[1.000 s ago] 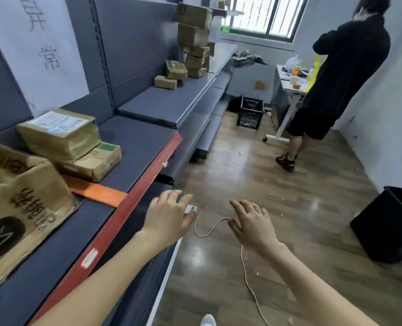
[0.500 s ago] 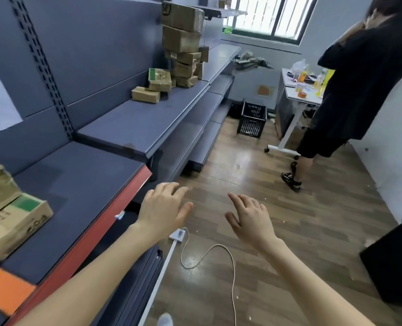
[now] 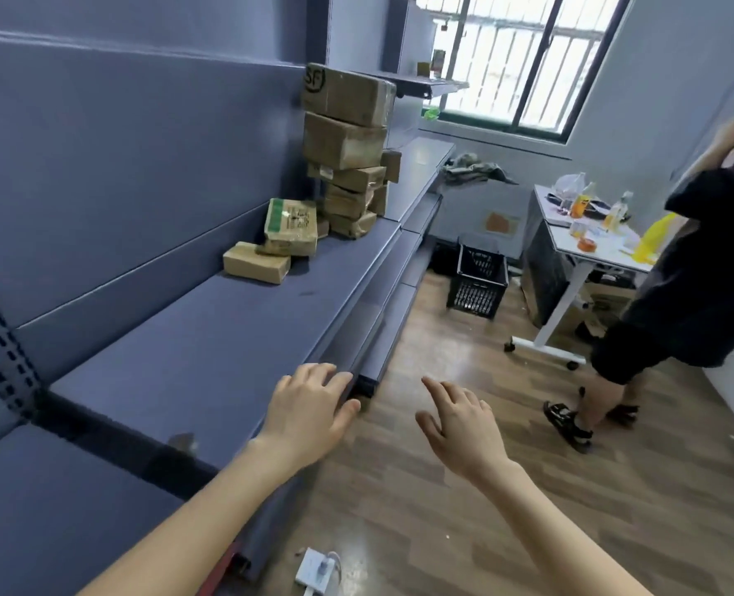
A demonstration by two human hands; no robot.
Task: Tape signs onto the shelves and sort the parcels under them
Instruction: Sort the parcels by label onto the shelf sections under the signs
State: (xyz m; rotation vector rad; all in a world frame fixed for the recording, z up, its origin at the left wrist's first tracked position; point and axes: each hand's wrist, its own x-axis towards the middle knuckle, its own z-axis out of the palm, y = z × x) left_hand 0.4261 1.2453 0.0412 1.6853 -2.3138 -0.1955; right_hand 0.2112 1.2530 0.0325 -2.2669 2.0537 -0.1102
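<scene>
– Parcels (image 3: 348, 152), where do they sit?
– Stacked in a leaning tower at the far end of the grey shelf (image 3: 210, 337), against the back panel (image 3: 120, 187). A green-labelled parcel (image 3: 292, 228) leans just beside the tower, propped on a small parcel (image 3: 257, 263) lying flat in front of it.
– Any sign taped above them?
– None shows on that stretch of panel. I judge the taping there is not done, and the heap looks unsorted.
– What are the hands doing?
– The left hand (image 3: 309, 412) hovers at the shelf's front edge, fingers loosely spread, holding nothing. I cannot tell whether it touches the edge. The right hand (image 3: 460, 428) hangs over the wooden floor, fingers relaxed and apart, also empty.
– So no tape, no sign in hand?
– Neither is visible. My guess is the work on this bay is at its start: a sign has to be fetched and fixed, then the parcels spread out beneath it. The near length of shelf is bare and would take them.
– Anything else around?
– A person (image 3: 692, 286) stands by a cluttered table (image 3: 589, 247), and a black crate (image 3: 479, 279) sits on the floor near the shelf's far end.
</scene>
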